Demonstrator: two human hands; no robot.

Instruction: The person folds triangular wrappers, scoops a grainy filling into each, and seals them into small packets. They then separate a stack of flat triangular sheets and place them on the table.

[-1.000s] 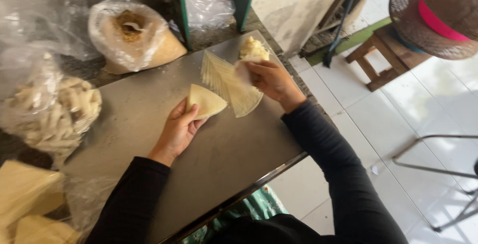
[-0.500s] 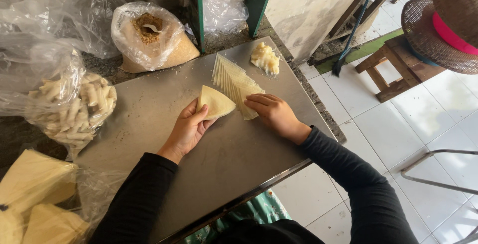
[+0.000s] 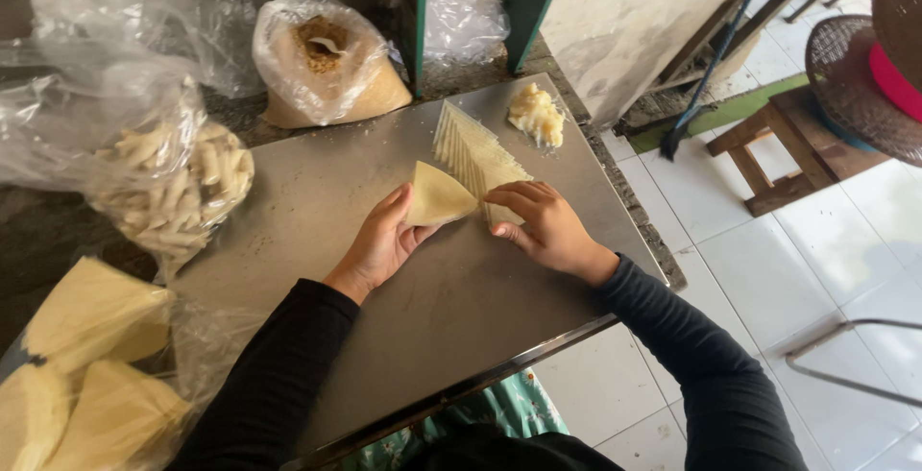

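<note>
Up close: a pale triangular pastry sheet sits pinched in the left hand, thumb under one edge, fingers curled behind it, held just off the metal tabletop. Its long axis runs from the palm out toward the right hand, tip pointing that way — the two are almost touching. The right hand rests fingers-down on the near end of a fanned stack of wrappers, pressing or peeling at the top sheet; whether it actually grips one can't be told from this angle. That stack lies directly ahead of the right hand's fingertips, fanning away toward the far edge of the table, so the right hand is clearly the nearer one to it, w/ the left a little further off.

Beyond the stack, further out from the right hand, sits a small mound of pale filling. Out past the left hand — a clear bag of brown crumbs at the far side, a bag of finger-shaped rolls off to its outer side, and, nearer the person's left elbow, bagged yellow sheets. A wooden stool stands on white tile well off to the right hand's outer side.
</note>
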